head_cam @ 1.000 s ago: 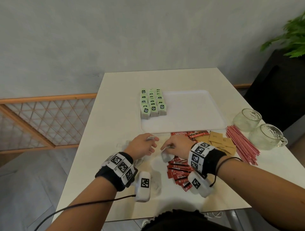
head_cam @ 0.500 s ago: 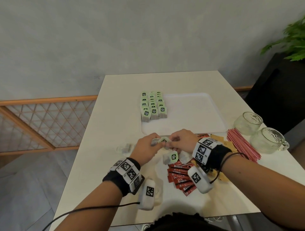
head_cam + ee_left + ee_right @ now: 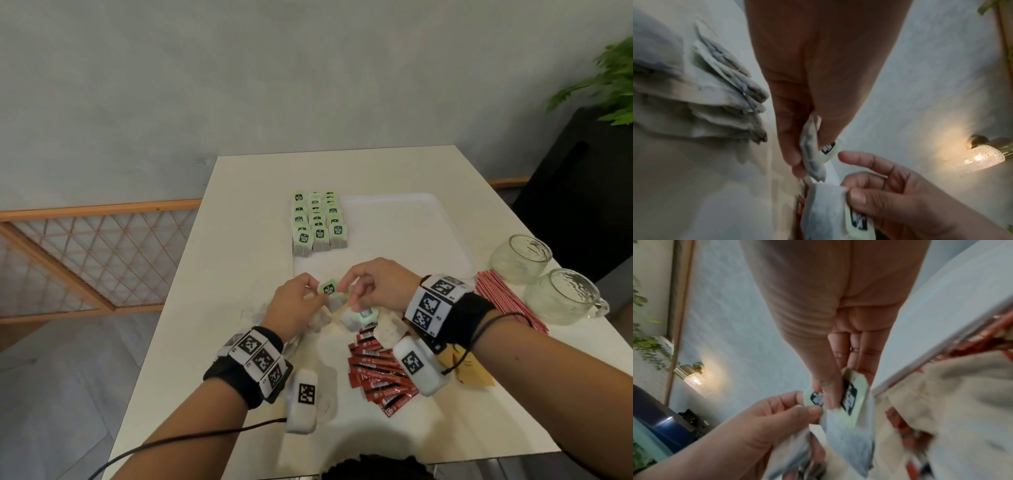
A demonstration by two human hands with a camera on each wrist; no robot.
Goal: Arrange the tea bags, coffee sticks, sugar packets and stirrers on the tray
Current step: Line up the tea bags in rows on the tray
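Above the tabletop (image 3: 239, 192), just short of the white tray's (image 3: 428, 205) near edge, the left hand (image 3: 291, 310) pinches a green-tagged tea bag (image 3: 328, 287), and the right hand (image 3: 380, 284) pinches a second tea bag (image 3: 359, 317) hanging below. Arranged tea bags (image 3: 318, 219) fill the tray's left end. Coffee sticks (image 3: 380, 373) and red stirrers (image 3: 507, 301) lie on the tabletop.

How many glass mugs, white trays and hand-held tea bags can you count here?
Clear glass mugs: 2
White plastic tray: 1
Green-tagged tea bags, one pinched in the left hand, one in the right hand: 2
Total: 5
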